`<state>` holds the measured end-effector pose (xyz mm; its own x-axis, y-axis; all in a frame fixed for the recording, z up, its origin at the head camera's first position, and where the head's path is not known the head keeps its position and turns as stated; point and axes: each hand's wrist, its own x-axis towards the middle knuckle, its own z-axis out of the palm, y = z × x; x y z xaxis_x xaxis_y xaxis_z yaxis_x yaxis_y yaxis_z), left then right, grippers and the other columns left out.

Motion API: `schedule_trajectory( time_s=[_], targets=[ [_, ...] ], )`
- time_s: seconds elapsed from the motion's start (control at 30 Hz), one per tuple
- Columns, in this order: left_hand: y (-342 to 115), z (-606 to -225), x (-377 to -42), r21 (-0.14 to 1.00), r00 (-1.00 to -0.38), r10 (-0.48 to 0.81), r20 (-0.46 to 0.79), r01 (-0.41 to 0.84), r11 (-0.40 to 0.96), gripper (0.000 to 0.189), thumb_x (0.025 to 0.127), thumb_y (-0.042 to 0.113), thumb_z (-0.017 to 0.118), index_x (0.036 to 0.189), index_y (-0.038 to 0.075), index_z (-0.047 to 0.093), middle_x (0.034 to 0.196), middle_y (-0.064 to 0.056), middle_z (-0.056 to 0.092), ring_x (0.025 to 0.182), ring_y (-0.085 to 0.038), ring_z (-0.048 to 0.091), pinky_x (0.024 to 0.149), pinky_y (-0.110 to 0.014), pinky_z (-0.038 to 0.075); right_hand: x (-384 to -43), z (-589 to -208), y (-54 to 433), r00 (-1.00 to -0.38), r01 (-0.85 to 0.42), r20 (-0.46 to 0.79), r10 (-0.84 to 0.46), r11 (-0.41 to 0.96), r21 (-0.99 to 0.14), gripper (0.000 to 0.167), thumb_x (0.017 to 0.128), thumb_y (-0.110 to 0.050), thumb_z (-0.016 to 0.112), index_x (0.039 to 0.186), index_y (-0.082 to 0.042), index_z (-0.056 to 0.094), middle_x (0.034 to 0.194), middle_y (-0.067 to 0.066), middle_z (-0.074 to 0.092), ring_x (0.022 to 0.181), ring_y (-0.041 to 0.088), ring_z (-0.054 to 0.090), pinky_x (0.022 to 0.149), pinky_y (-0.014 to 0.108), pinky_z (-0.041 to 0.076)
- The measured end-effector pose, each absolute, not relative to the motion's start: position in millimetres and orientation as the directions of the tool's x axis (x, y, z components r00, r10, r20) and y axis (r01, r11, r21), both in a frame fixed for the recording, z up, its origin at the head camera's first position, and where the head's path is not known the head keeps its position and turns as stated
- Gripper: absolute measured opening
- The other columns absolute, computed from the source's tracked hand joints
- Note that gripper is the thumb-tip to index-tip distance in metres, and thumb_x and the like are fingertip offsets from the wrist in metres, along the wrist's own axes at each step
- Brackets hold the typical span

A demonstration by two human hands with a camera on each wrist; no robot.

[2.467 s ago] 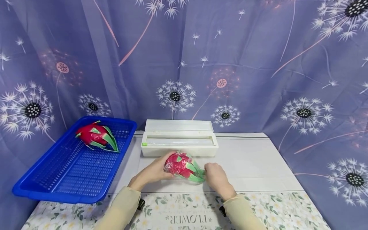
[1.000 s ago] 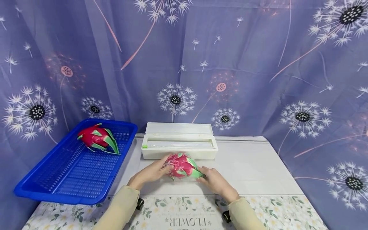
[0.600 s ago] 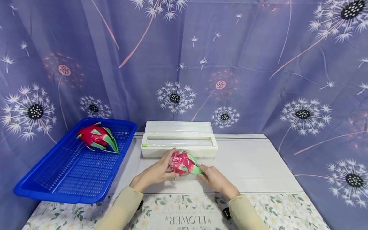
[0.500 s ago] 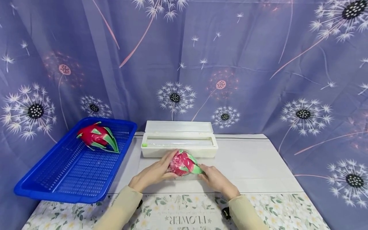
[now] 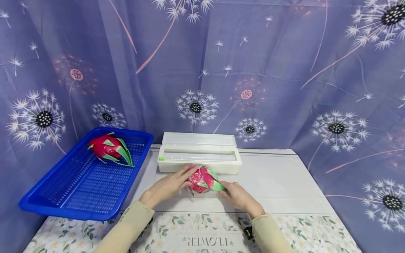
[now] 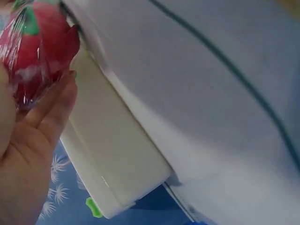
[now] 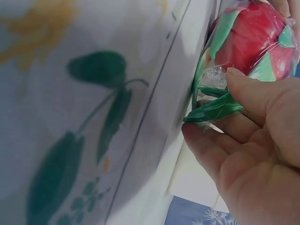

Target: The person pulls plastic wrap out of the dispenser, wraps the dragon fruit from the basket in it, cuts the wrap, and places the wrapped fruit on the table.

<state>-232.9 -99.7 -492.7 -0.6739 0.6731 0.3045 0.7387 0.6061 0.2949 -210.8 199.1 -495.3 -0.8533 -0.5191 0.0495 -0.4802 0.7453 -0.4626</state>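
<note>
Right hand [image 5: 237, 195]: thumb and fingers pinch the green leaf tips [image 7: 213, 111]. Left hand [image 5: 168, 186]: cupped around the round end. Between them, the dragon fruit [image 5: 202, 179] is wrapped in cling film [image 7: 213, 76]; contact with the white tabletop [image 5: 269, 177] cannot be determined. Step in hand, apparently: closing the wrap. The next move calls for pressing loose film flat at the leaf end. Beyond: the open cling-film dispenser [image 5: 199, 168]; left, the blue basket [image 5: 69, 213] with the bare dragon fruit [image 5: 105, 146].
</note>
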Motion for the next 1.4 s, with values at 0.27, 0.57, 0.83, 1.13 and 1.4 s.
schedule_trajectory(
  time_s=[0.27, 0.57, 0.83, 1.13, 1.4],
  targets=[
    [-107, -495, -237, 0.142, -0.535, 0.713, 0.454, 0.833, 0.535, 0.078, 0.084, 0.02, 0.078, 0.151, 0.019, 0.038, 0.151, -0.012, 0.039, 0.111, -0.023, 0.061, 0.08, -0.035, 0.055, -213, -500, 202, -0.863, -0.452, 0.035, -0.503, 0.741, -0.496, 0.03, 0.097, -0.014, 0.061, 0.124, -0.002, 0.06, 0.073, -0.008, 0.056, 0.06, 0.004, 0.048, 0.06, 0.025, 0.047],
    [-111, -488, -235, -0.114, -0.345, 0.738, 0.58, 0.863, 0.493, 0.049, 0.078, 0.006, 0.078, 0.125, 0.014, 0.065, 0.125, -0.007, 0.061, 0.111, -0.022, 0.06, 0.093, -0.034, 0.049, -213, -500, 202, -0.862, -0.46, 0.04, -0.505, 0.747, -0.479, 0.03, 0.096, -0.014, 0.062, 0.125, -0.004, 0.06, 0.079, -0.008, 0.06, 0.063, 0.003, 0.05, 0.063, 0.026, 0.047],
    [-107, -486, -234, -0.051, -0.317, 0.723, 0.615, 0.898, 0.437, 0.04, 0.068, -0.012, 0.078, 0.102, 0.009, 0.072, 0.107, -0.003, 0.065, 0.103, -0.017, 0.061, 0.091, -0.027, 0.049, -213, -499, 201, -0.864, -0.458, 0.036, -0.503, 0.752, -0.474, 0.039, 0.096, -0.014, 0.062, 0.132, 0.0, 0.056, 0.095, -0.001, 0.068, 0.069, 0.003, 0.053, 0.067, 0.028, 0.05],
    [-96, -487, -234, 0.425, -0.649, 0.542, 0.535, 0.76, 0.491, 0.007, 0.088, 0.006, 0.073, 0.091, 0.013, 0.07, 0.106, 0.002, 0.057, 0.098, -0.013, 0.055, 0.084, -0.029, 0.05, -212, -502, 201, -0.864, -0.467, 0.057, -0.5, 0.755, -0.46, 0.041, 0.095, -0.015, 0.064, 0.133, 0.0, 0.057, 0.1, 0.004, 0.07, 0.073, 0.004, 0.056, 0.071, 0.029, 0.052],
    [-90, -479, -241, 0.716, -0.841, 0.418, 0.342, 0.522, 0.464, 0.019, 0.082, 0.006, 0.077, 0.087, 0.014, 0.06, 0.093, 0.003, 0.058, 0.075, -0.016, 0.055, 0.064, -0.028, 0.048, -212, -501, 203, -0.86, -0.477, 0.068, -0.505, 0.751, -0.456, 0.042, 0.095, -0.014, 0.064, 0.133, 0.001, 0.056, 0.104, 0.007, 0.07, 0.075, 0.005, 0.057, 0.072, 0.029, 0.052]
  ],
)
